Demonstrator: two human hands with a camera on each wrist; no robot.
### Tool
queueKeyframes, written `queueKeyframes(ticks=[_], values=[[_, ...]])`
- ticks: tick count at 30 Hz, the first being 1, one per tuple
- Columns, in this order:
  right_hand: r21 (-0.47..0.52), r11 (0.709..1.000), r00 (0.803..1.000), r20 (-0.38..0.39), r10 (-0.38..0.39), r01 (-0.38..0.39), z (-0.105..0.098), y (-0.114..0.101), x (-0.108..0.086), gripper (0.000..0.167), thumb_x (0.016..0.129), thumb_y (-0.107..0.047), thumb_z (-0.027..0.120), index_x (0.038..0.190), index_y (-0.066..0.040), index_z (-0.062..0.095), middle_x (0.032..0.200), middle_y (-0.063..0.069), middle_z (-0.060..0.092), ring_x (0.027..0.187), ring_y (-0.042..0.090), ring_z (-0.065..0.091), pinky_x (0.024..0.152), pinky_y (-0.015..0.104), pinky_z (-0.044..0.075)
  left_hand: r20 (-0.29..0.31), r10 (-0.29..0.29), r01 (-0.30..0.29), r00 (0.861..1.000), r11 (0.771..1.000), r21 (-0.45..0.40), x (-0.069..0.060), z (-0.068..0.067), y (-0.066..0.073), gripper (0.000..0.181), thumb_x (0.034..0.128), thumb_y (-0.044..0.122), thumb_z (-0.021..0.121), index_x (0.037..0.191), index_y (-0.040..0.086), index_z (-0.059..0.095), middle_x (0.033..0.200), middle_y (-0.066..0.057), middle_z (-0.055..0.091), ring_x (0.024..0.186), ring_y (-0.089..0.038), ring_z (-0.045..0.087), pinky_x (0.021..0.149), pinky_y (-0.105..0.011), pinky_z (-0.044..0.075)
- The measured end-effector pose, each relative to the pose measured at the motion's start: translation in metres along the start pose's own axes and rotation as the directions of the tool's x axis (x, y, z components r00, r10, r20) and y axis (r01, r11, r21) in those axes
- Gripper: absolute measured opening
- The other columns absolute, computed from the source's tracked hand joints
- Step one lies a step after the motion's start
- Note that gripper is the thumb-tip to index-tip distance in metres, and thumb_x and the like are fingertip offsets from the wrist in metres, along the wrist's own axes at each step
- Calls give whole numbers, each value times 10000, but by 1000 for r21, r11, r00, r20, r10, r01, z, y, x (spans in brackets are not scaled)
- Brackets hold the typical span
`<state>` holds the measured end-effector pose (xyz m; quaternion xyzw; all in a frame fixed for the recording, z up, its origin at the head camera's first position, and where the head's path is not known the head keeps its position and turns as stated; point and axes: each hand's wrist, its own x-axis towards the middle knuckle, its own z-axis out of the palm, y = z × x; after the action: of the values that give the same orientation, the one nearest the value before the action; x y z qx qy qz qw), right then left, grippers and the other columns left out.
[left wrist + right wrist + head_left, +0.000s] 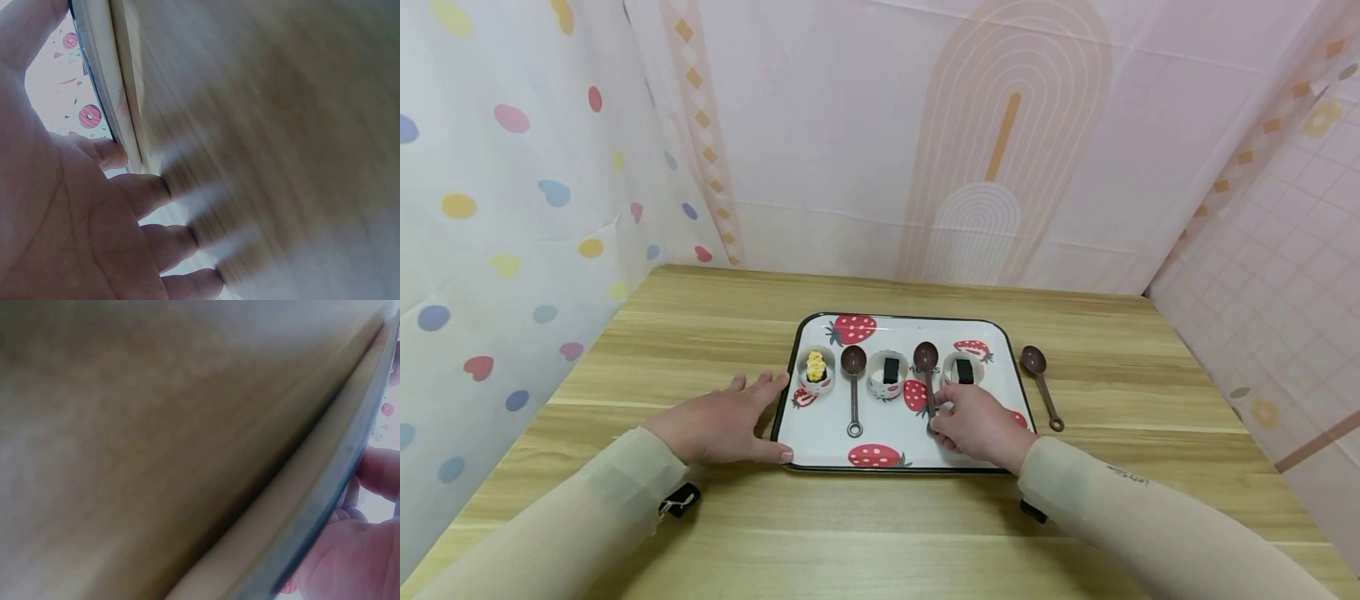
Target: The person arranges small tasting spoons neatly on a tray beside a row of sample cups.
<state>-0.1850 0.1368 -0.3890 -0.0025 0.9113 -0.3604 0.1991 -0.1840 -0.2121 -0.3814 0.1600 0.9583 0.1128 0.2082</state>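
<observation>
while your left hand [722,423] touches the left edge of the strawberry-printed tray [887,425], its thumb and fingers spread apart, your right hand [976,423] is over the tray's right half, thumb and finger pinching the handle of a brown spoon [926,357]. that spoon is just right of the tray's middle, its bowl toward the tray's far edge. you have a second spoon [853,361] left of the tray's middle and a third spoon [1033,361] off the tray, just beside its right edge. three cups line up across the tray: the left cup [817,388] holds yellow-topped food [816,367], the middle cup [878,388] and the right cup [980,367] each a black-banded piece [891,372]. the tray rests on a wooden table [865,533], and a pale curtain [820,167] hangs beyond it.
</observation>
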Motion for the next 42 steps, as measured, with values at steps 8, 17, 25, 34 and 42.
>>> queueKeyframes(ticks=[8, 17, 25, 34, 42], values=[[-26, 1000, 1000, -11, 8, -8, 2, -1, 1, 324, 999, -121, 709, 1314, -49, 694, 690, 48, 689, 567, 141, 539, 530, 243, 408, 1, 1, -1, 1000, 1000, 2, 0, 0, 0, 1273, 772, 850, 695, 1694, 119, 208, 1731, -234, 228, 1553, -597, 190, 1172, -742, 320], [-47, 999, 1000, -18, 8, -8, 4, -3, 1, 330, 993, -121, 712, 1312, -40, 698, 687, 46, 689, 545, 147, 517, 522, 251, 401, 2, 5, -5, 1000, 1000, -2, 0, 1, 0, 1260, 778, 833, 705, 1690, 113, 219, 1724, -245, 241, 1548, -607, 194, 1165, -748, 324], [-75, 997, 1000, -21, 9, -10, 5, -4, 4, 307, 992, -123, 714, 1288, -42, 701, 670, 38, 687, 537, 146, 509, 517, 249, 397, 2, 2, -2, 1000, 1000, 0, 0, 0, 0, 1257, 776, 831, 709, 1689, 116, 225, 1724, -240, 250, 1548, -607, 199, 1163, -740, 337], [-87, 996, 999, -13, 31, -32, 5, -8, 4, 244, 990, -132, 720, 1222, -55, 708, 669, 38, 683, 544, 147, 493, 519, 245, 390, -2, 5, -5, 1000, 1000, 5, 0, 0, -1, 1261, 774, 837, 705, 1688, 111, 226, 1722, -245, 249, 1543, -613, 203, 1156, -746, 339], [-108, 993, 999, -21, 45, -47, 6, -9, 6, 174, 982, -146, 741, 1140, -78, 718, 686, 36, 674, 561, 147, 501, 523, 247, 388, 1, 8, -8, 1000, 1000, 0, -1, -1, 1, 1260, 779, 831, 706, 1688, 104, 222, 1723, -248, 241, 1547, -609, 196, 1159, -740, 340]])
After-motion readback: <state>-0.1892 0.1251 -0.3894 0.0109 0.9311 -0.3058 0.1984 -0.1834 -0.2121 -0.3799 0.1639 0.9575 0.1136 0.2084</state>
